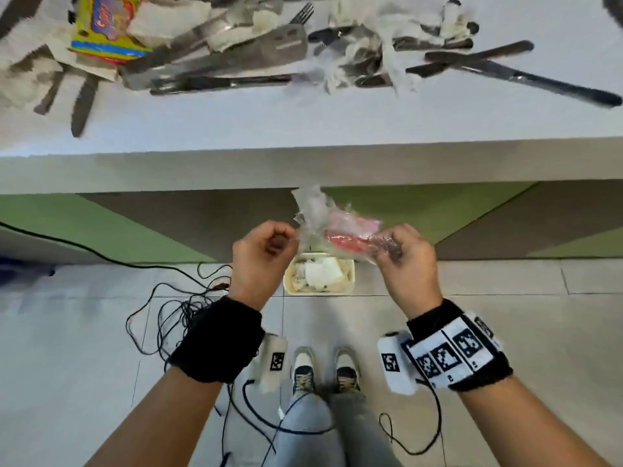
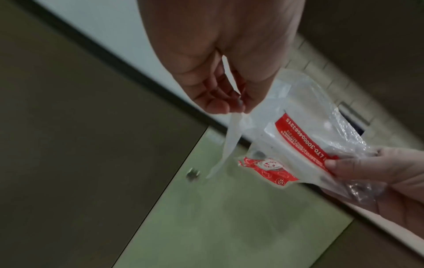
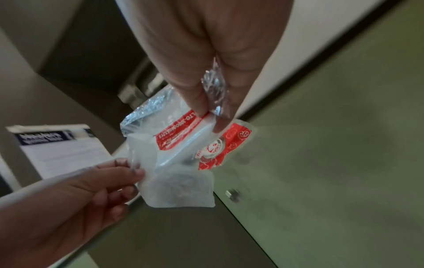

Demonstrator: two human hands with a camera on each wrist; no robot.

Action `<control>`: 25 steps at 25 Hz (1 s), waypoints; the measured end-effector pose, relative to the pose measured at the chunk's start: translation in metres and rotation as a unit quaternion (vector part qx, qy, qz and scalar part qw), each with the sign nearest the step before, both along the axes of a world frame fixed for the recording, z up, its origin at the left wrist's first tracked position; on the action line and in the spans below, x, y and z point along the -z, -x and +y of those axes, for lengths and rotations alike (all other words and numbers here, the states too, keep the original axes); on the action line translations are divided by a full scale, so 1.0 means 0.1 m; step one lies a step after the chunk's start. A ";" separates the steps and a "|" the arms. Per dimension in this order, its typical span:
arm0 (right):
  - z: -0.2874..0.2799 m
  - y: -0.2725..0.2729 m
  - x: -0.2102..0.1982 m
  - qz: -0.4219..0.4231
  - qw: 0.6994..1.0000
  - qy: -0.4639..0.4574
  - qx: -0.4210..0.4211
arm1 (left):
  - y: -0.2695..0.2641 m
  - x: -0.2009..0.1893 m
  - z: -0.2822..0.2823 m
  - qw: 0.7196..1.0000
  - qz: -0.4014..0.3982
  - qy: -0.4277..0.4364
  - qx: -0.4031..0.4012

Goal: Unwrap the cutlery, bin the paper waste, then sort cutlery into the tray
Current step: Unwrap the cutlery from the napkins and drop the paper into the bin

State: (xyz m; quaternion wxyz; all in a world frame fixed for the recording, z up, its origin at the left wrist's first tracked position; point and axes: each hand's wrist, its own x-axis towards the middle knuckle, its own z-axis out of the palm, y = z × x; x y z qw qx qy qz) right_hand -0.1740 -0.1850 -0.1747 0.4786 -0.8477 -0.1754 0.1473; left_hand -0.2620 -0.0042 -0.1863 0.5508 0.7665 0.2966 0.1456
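Both hands hold a clear plastic packet with red print (image 1: 332, 227) in the air below the table edge, over the floor. My left hand (image 1: 266, 246) pinches its left end, also seen as the left hand (image 2: 229, 94) pinching a white strip (image 2: 227, 143). My right hand (image 1: 401, 251) grips the crumpled right end of the packet (image 3: 181, 145); the right hand (image 3: 213, 101) pinches it between thumb and fingers. A cream bin (image 1: 350, 284) with paper scraps stands on the floor straight under the packet. Knives, forks and torn paper lie on the white table (image 1: 303, 129).
A metal spatula (image 1: 269, 45) and a yellow snack box (image 1: 108, 25) lie among the cutlery at the table's far side. Black cables (image 1: 175, 318) trail over the tiled floor at my left. My shoes (image 1: 323, 369) stand just behind the bin.
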 end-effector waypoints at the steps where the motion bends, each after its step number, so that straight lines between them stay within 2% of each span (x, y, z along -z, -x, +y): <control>1: 0.00 -0.01 0.32 0.023 1.000 0.016 0.008 | -0.02 0.29 -0.01 0.999 0.039 0.003 0.005; 7: 0.21 -0.20 2.21 0.142 0.988 0.055 0.018 | -0.26 2.12 0.07 0.983 0.178 -0.033 0.035; 10: 0.35 -0.30 3.04 0.131 0.989 0.063 -0.009 | -0.42 2.93 0.15 0.968 0.237 -0.068 0.049; 13: 0.41 -0.35 3.63 0.130 0.988 0.078 0.000 | -0.45 3.53 0.23 0.954 0.292 -0.062 0.020; 17: 0.40 -0.35 4.17 0.170 0.975 0.131 0.052 | -0.43 4.15 0.30 0.936 0.349 -0.043 -0.017; 19: 0.43 -0.36 4.36 0.159 0.976 0.143 0.045 | -0.45 4.31 0.31 0.929 0.366 -0.043 -0.027; 21: 0.52 -0.35 4.57 0.144 0.969 0.198 -0.036 | -0.48 4.47 0.32 0.919 0.389 -0.044 -0.036; 23: 0.68 -0.33 4.74 0.140 0.941 0.284 -0.119 | -0.50 4.58 0.34 0.912 0.406 -0.031 -0.042; 25: 0.85 -0.33 4.90 0.122 0.907 0.368 -0.164 | -0.50 4.67 0.34 0.909 0.417 -0.004 -0.023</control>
